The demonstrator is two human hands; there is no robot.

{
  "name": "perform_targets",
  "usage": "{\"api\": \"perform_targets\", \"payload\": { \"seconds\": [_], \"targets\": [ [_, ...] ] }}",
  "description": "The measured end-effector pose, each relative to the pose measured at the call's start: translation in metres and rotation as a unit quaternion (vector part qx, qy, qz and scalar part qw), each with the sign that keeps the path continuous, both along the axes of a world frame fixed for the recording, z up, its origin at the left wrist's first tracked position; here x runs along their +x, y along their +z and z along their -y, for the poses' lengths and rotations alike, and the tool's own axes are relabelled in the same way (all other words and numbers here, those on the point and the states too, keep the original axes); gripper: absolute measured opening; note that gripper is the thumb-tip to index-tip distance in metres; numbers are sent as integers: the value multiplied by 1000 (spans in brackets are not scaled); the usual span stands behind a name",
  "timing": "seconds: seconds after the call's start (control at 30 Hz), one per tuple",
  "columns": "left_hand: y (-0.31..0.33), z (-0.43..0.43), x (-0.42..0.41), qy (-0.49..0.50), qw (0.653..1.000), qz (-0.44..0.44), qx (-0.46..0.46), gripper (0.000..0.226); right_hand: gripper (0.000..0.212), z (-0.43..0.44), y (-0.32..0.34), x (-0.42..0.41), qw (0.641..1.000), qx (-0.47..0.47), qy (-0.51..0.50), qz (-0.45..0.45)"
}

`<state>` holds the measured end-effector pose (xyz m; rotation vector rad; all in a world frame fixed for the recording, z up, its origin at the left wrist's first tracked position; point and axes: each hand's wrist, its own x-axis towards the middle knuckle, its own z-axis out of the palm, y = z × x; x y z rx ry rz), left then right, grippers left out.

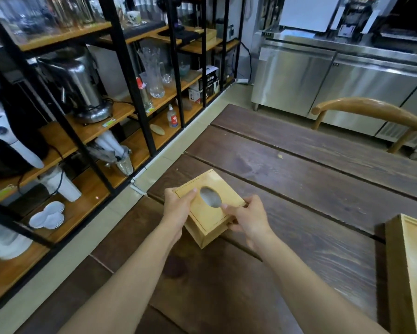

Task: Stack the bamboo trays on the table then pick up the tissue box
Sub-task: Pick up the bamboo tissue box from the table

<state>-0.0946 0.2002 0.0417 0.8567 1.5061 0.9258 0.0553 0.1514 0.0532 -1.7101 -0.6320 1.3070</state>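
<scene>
Tissue box (208, 208) sits near the table (311, 179) edge, clasped by my left hand (178, 208) and right hand (248, 220) on opposite sides. I should lift level, pressure even.

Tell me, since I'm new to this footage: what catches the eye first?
The bamboo tissue box, held by the left hand and right hand above the dark wooden table. Next, the bamboo trays at the right edge, and the cluttered shelving on the left.
</scene>
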Motion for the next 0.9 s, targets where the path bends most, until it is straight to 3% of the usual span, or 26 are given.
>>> {"api": "perform_targets", "payload": {
  "seconds": [0.27,0.43,0.57,0.8,0.9],
  "targets": [
    [10,68,-118,95,995,-16,-24,43,42,42,2,-107,993,-33,112,-16],
    [7,112,-181,168,985,17,-21,39,52,64,2,-170,982,-37,185,-17],
    [1,136,-222,217,975,19,-37,40,47,80,-3,-208,970,-46,240,5],
    [-15,171,-253,258,964,25,-67,45,45,99,-11,-242,947,-45,305,94],
    [-20,178,-257,252,965,34,-66,42,57,100,-6,-245,926,-33,345,151]
  ]
}}
